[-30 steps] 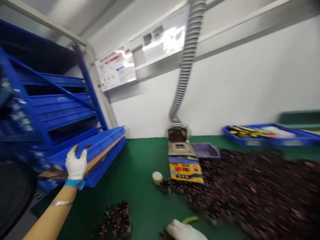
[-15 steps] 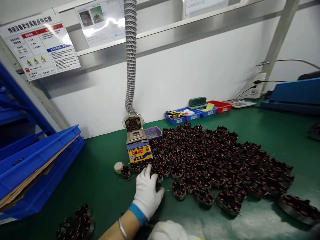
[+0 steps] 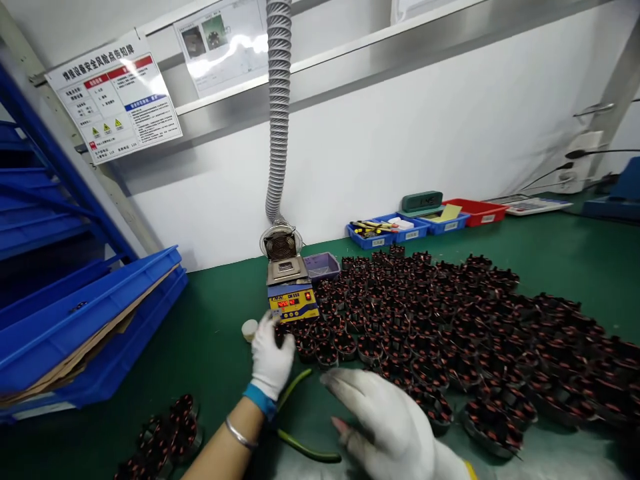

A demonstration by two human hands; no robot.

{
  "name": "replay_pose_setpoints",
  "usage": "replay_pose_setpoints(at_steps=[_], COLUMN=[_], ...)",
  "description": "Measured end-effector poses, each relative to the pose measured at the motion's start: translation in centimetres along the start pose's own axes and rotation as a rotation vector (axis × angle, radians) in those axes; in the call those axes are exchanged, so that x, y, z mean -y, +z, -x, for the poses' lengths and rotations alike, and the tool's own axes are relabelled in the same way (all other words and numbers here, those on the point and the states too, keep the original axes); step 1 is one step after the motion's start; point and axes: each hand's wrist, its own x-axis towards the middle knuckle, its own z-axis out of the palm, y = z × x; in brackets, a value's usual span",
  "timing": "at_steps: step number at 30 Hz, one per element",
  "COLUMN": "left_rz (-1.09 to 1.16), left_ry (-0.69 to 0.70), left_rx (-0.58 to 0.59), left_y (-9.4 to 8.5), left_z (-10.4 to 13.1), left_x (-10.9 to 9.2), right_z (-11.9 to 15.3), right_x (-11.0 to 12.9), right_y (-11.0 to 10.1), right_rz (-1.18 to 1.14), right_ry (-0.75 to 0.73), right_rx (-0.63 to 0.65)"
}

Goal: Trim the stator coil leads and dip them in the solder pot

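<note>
Coil (image 3: 278,331) pinched upright in left hand (image 3: 271,361) fingers; right hand (image 3: 387,420) spread open, empty. Green tabletop (image 3: 215,340), white wall.

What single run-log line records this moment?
left hand: closing on a coil part | right hand: open above green mat | green-handled pliers: lying between hands

The scene was brightly and evenly lit from overhead. Glare was thrown on the wall poster (image 3: 217,41). Edges were bowed by wide-angle distortion; the near right hand (image 3: 395,427) was slightly blurred.
</note>
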Motion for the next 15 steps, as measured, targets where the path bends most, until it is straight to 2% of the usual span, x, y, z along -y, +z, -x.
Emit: replay_pose_setpoints(at_steps=[2,4,7,9,12,15], left_rz=[-0.019,-0.037,-0.061,-0.082,-0.112,-0.136], left_ry=[-0.135,-0.246,-0.296,-0.269,-0.209,-0.179], left_rx=[-0.023,0.020,0.153,0.215,0.228,0.193], left_y=[-2.0,-3.6,-5.1,-5.3,-5.0,-4.7], left_z=[-2.1,-3.4,-2.5,-0.4,2.3,1.7], left_x=[3.0,5.7,8.3,8.6,7.9,7.2], right_z=[-1.2,-1.7,-0.5,0.9,2.9,4.2], right_x=[-1.2,-2.1,-2.3,-1.6,0.0,1.4], right_y=[1.5,3.0,4.6,5.5,6.9,8.5], right_rz=[0.055,0.097,0.056,0.001,0.029,0.127], right_ry=[0.030,0.049,-0.002,-0.014,-0.012,-0.130], right_rx=[-0.019,-0.016,0.047,0.164,0.405,0.544])
